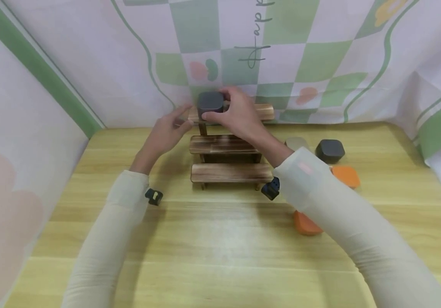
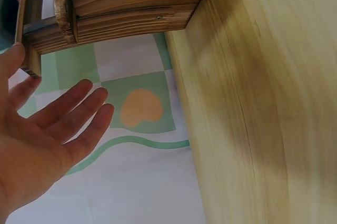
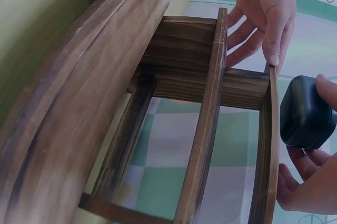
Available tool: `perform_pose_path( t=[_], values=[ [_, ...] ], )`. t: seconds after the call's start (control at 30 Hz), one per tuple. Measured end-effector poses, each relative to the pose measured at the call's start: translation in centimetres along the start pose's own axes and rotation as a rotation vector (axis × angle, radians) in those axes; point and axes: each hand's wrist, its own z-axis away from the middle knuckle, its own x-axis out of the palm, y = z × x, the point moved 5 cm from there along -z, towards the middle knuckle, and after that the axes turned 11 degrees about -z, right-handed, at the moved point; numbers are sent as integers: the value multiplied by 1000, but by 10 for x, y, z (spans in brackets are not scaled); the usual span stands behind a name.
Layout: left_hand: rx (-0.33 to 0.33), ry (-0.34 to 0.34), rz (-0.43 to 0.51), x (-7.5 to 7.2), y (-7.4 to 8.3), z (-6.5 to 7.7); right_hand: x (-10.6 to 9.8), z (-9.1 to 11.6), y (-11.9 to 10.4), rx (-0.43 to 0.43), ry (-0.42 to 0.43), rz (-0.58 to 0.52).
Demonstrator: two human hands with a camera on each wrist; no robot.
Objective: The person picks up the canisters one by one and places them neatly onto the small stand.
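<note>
Right now your right hand (image 1: 239, 113) pinches a dark box (image 1: 210, 102), thumb on the near side and fingers at the right and far sides, so the grip is only as wide as the box. That box is at the left end of the top shelf (image 1: 265, 111) of a three-step wooden stand (image 1: 231, 173). In the right wrist view it is right beside the board, and you cannot tell whether it rests there or is just off it.

Your left hand (image 1: 168, 133) is at the left end of that same shelf, its thumb touching the board and its other fingers extended and spread. You cannot tell whether thumb and forefinger squeeze the board between them.

To the right of the stand, on the wood-grain table (image 1: 220, 261), you have a second dark box (image 1: 330, 151), with a beige box (image 1: 296, 143) to its left, partly hidden by your right sleeve (image 1: 343, 222). An orange box (image 1: 346, 176) lies just nearer to you than the second dark box, and another orange box (image 1: 307, 224) is nearer still, also partly covered by the sleeve. A green-and-white checked cloth (image 1: 239, 64) hangs behind the stand, and a small black camera (image 1: 154, 196) is at your left wrist.
</note>
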Motion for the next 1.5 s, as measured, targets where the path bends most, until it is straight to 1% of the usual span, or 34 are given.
perform_pose_path(
  t=[0.13, 0.2, 0.4, 0.6, 1.0, 1.4, 1.5],
  values=[
    [0, 1, -2, -3, 1, 2, 4, -2, -6, -36, -8, -1],
    [-4, -2, -3, -3, 1, 2, 6, -3, -7, -40, -11, -5],
    [-22, -7, 2, -3, 2, 3, 5, -7, -7, -7, -26, 2],
    [-12, -7, 7, -2, 5, 3, 3, -12, -3, 17, -32, 36],
    [-13, -17, 4, -2, 8, 2, 1, -17, -1, 5, -39, 34],
    [-15, -20, 4, -3, 9, 3, 0, -15, -4, -28, -49, 40],
    [-18, -17, -3, -2, 8, 2, -2, -14, -5, -19, -53, 52]
  ],
)
